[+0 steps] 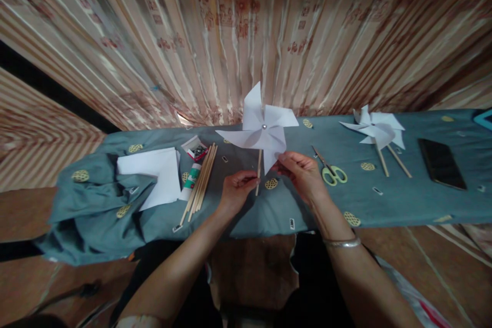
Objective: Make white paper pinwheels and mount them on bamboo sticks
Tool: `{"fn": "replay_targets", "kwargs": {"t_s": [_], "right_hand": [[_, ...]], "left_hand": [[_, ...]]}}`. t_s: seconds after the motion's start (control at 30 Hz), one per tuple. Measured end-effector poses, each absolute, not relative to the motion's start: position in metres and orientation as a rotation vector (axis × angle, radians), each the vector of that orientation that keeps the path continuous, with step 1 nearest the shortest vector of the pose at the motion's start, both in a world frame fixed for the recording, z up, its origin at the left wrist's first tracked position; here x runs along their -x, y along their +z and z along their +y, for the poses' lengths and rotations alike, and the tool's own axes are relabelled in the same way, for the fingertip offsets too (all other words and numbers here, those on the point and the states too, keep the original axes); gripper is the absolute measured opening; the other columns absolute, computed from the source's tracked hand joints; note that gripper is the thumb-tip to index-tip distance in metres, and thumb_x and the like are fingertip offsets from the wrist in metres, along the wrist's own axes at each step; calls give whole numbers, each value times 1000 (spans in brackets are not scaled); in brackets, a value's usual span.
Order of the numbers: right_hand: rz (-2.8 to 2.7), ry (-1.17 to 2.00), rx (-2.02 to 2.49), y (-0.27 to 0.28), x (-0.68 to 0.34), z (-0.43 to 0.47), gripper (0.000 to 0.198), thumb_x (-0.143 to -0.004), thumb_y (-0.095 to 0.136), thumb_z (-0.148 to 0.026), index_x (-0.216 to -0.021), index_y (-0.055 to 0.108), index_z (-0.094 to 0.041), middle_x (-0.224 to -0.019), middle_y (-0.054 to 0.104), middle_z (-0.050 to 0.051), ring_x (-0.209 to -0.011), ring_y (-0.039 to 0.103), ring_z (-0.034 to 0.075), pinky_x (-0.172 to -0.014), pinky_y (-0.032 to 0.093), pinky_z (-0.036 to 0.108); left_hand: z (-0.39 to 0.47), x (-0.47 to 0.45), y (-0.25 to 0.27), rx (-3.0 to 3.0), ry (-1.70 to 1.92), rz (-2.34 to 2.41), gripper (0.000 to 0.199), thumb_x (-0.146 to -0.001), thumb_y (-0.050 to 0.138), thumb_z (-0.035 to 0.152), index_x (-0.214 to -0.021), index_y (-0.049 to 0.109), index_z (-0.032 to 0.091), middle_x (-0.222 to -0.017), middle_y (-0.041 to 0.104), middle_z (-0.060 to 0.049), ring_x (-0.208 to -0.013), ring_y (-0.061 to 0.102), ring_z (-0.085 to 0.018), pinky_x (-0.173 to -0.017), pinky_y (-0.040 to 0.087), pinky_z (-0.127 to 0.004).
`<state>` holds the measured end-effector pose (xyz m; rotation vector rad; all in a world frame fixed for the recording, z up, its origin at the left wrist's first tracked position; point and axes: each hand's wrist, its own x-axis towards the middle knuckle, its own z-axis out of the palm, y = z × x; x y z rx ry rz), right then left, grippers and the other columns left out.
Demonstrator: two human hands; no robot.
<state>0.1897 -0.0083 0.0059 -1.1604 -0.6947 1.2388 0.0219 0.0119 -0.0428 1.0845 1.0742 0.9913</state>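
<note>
A white paper pinwheel [265, 128] stands upright above the cloth, a shiny metal pin at its centre. Between the thumb and fingers of my left hand [239, 189] is its thin wooden stick [259, 169], gripped near the lower end. My right hand [302, 171] pinches the tip of the pinwheel's lower right blade. Just right of that hand lies a pair of scissors [332, 171] with light green handles. Left of my left hand rest several wooden sticks [202, 182] beside a green and white glue stick [190, 182].
A small open box of metal pins [197, 149] sits behind the sticks. White paper sheets [165, 174] are stacked at the left. Finished-looking pinwheels [378, 128] and a dark phone [442, 164] lie at the right. A patterned curtain [246, 36] hangs along the table's [246, 223] back edge.
</note>
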Motion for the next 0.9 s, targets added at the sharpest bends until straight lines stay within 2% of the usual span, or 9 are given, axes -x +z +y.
{"fn": "replay_targets", "kwargs": {"t_s": [0.27,0.43,0.57,0.67,0.73,0.9], "right_hand": [[-953,1292,1174,6,-175,-16,34,-60,86,-55,-66,77,-23,-61,72,0,-49,53,10,-49,44,26],[-789,1002,1223,9,-213,-17,27,-61,87,-47,-66,76,-23,-57,69,-1,-47,48,9,-45,36,23],[-696,739,1244,7,-238,-9,27,-60,89,-42,-78,78,-25,-76,76,0,-62,61,11,-58,47,24],[-761,703,1255,2,-238,-4,30,-60,88,-42,-84,78,-26,-87,78,2,-77,68,16,-71,52,29],[-797,732,1264,-1,-235,-3,29,-61,88,-43,-83,79,-26,-83,78,2,-75,68,17,-72,53,31],[-765,819,1265,-6,-227,-4,29,-56,90,-43,-76,79,-25,-66,72,-2,-56,58,12,-58,48,28]], "left_hand": [[11,-22,-42,-1117,987,1004,21,-60,80,34,-73,78,18,-73,76,-4,-68,65,-17,-68,50,-28],[11,-20,-41,-1110,952,1056,20,-57,81,33,-70,77,18,-67,72,-2,-63,61,-14,-62,48,-25],[9,-20,-40,-1129,919,1063,19,-58,80,32,-70,77,18,-67,73,-2,-61,61,-14,-60,47,-25],[8,-21,-41,-1141,898,1061,20,-57,81,33,-70,77,18,-69,74,-3,-62,62,-15,-62,48,-26],[9,-21,-42,-1141,899,1062,21,-57,81,34,-70,77,18,-69,74,-3,-62,62,-15,-62,49,-26],[11,-20,-45,-1144,918,1064,19,-59,81,31,-72,77,18,-70,74,-3,-64,64,-15,-64,50,-27]]}}
